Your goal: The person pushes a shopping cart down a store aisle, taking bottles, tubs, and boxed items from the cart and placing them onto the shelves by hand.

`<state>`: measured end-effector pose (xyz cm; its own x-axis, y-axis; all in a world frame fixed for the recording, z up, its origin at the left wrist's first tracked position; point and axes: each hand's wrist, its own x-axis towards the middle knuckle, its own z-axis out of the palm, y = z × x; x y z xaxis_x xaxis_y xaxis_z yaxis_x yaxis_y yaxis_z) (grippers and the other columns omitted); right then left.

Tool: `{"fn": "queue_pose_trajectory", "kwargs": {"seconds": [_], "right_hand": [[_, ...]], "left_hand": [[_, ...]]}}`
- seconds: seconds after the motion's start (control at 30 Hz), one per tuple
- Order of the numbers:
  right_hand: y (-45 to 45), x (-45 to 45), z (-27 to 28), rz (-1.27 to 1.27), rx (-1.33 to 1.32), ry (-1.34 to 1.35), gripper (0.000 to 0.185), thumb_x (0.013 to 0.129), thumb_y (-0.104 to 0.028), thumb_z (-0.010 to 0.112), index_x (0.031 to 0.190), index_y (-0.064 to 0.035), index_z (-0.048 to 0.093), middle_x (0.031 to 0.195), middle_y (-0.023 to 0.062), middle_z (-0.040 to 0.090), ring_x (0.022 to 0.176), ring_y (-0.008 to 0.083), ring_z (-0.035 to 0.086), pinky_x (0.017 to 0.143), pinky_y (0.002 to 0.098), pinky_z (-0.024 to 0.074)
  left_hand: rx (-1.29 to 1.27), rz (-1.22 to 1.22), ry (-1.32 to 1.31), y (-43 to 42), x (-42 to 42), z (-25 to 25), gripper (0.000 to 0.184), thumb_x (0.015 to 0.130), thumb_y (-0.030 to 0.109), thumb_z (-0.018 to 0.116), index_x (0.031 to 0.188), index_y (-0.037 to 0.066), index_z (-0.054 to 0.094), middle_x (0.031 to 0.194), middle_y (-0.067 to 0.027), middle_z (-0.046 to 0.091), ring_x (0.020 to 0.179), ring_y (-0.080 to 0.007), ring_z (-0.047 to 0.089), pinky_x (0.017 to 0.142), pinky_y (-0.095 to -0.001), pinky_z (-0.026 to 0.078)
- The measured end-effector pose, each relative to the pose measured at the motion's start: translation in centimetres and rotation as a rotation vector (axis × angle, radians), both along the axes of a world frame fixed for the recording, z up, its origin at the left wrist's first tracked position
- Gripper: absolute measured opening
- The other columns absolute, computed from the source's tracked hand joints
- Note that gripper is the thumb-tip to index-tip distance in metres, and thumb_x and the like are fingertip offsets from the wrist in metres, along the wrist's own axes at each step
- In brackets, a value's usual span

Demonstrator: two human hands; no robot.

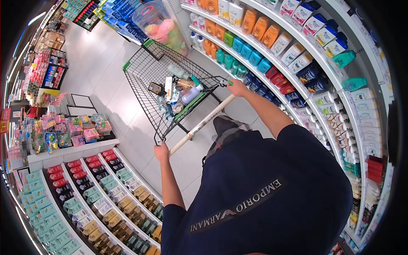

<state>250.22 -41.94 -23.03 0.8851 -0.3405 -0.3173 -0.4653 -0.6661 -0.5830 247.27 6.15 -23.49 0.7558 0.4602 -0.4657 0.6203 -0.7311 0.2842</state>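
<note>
A shopper's left hand point(161, 151) and right hand point(238, 88) close around opposite ends of a cart's pale handle point(202, 124), fingers curled in on it, though too small to tell one from another. The wire cart point(190, 107) stands directly ahead on the tiled floor point(111, 72), holding bottles point(191, 94) and a white box point(168, 86) near the handle. Orange bottles point(260, 28) stand to the right; teal boxes point(46, 208) fill the left.
</note>
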Motion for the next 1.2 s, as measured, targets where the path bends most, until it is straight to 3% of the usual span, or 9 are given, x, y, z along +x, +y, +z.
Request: {"fn": "queue_pose_trajectory", "kwargs": {"seconds": [0.37,0.5,0.73,0.93,1.2], "right_hand": [[-1.9,3.9,-2.1,0.113,-0.024,-0.066,0.024,0.081,-0.025,0.055,0.087,-0.0033,0.061,0.089,0.0218,0.063,0.085,0.0398,0.06,0.073,0.0455,0.0466],[-1.3,5.5,-0.6,0.121,-0.008,-0.021,0.022,0.08,-0.024,0.056,0.087,-0.0036,0.06,0.089,0.021,0.064,0.085,0.0388,0.061,0.073,0.0446,0.0472],[1.0,7.2,0.9,0.026,-0.054,0.259,0.026,0.087,-0.027,0.051,0.099,-0.0049,0.058,0.099,0.0228,0.064,0.096,0.0405,0.061,0.081,0.0487,0.0476],[2.3,9.4,1.7,0.047,-0.02,0.402,0.035,0.081,-0.031,0.054,0.106,-0.0073,0.061,0.108,0.019,0.064,0.102,0.0375,0.061,0.085,0.0469,0.0487],[2.5,14.6,2.6,0.194,-0.074,0.422,0.04,0.08,-0.036,0.055,0.106,-0.0069,0.063,0.109,0.0184,0.064,0.103,0.0371,0.061,0.087,0.0458,0.0488]], "left_hand": [[-0.01,0.054,0.007,-0.7,1.6,-0.3,0.043,0.079,0.038,0.06,0.095,-0.001,0.061,0.097,-0.0233,0.066,0.094,-0.0394,0.063,0.084,-0.0462,0.049],[0.001,0.051,0.001,0.2,2.0,-1.4,0.043,0.078,0.039,0.06,0.092,-0.001,0.06,0.094,-0.0238,0.066,0.092,-0.04,0.063,0.083,-0.0471,0.048],[-0.096,0.109,-0.099,2.0,2.4,-2.2,0.037,0.078,0.034,0.065,0.083,-0.001,0.054,0.083,-0.0219,0.063,0.081,-0.0388,0.061,0.075,-0.0449,0.048],[0.029,0.093,-0.094,2.6,2.7,-2.0,0.036,0.079,0.034,0.064,0.082,-0.001,0.055,0.079,-0.0214,0.063,0.077,-0.0378,0.062,0.071,-0.045,0.048],[-0.088,0.375,-0.009,1.0,0.0,-2.0,0.034,0.079,0.032,0.064,0.084,-0.001,0.055,0.084,-0.0201,0.064,0.079,-0.0363,0.062,0.072,-0.0453,0.048]]}}
